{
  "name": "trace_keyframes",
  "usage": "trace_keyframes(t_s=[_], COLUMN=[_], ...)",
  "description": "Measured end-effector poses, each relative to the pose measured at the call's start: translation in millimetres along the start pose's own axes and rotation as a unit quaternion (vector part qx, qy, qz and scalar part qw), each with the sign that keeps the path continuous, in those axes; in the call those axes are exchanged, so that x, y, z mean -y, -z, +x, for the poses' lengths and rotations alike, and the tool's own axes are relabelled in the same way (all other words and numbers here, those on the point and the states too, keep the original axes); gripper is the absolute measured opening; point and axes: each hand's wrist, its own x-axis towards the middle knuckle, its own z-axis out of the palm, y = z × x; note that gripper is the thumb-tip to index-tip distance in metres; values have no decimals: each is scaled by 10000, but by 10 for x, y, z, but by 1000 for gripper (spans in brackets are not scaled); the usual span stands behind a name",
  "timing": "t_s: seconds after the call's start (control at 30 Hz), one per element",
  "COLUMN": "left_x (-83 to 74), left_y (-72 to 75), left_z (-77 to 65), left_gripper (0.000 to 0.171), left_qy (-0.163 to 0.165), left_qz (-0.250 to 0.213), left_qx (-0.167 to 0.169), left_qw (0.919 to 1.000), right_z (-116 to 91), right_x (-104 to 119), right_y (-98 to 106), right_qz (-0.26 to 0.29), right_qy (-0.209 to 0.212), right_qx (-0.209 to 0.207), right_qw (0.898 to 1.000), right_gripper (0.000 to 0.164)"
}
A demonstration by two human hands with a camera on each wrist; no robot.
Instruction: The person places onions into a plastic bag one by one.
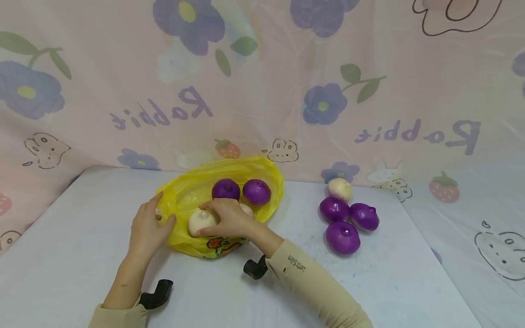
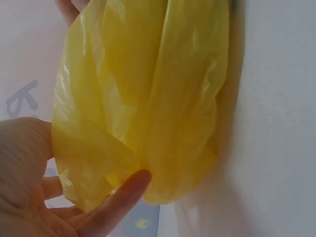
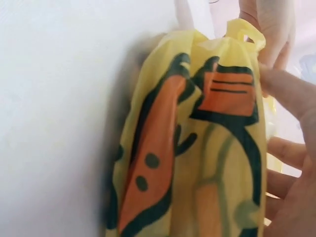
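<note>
1 white onion (image 1: 200, 223) is clamped in the right hand's (image 1: 234, 217) fingers, 2 purple onions (image 1: 256, 192) just beyond; left hand (image 1: 148, 225) pinches yellow bag (image 1: 186, 246).

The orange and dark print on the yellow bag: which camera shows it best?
The right wrist view: the print is large and close there. The head view shows it small, low on the near side of the yellow bag. The left wrist view shows the bag but none of the print.
</note>
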Motion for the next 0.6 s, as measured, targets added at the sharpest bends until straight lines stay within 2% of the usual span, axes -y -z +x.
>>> trace_keyframes(t_s=[0.13,0.27,0.4,0.5,0.6], left_x=[10,30,47,58,61], left_y=[10,8,9,4,8], left_z=[18,38,43,41,41], left_gripper=[60,59,58,58,57], left_qy=[-64,-116,-114,-83,-11], left_qz=[-121,-175,-221,-261,-323], left_qx=[-221,-280,-276,-287,-306], left_qw=[9997,9994,9993,9992,9990], right_z=[-43,-128,-261,-370,-463], right_x=[-19,-120,-269,-381,-487], right_y=[65,136,184,224,280], right_qz=[111,622,1289,1435,1582], right_qy=[-28,-106,-121,-22,64], right_qx=[-80,-459,-951,-1376,-1899], right_qw=[9999,9970,9870,9800,9689], right_gripper=[62,56,53,48,43])
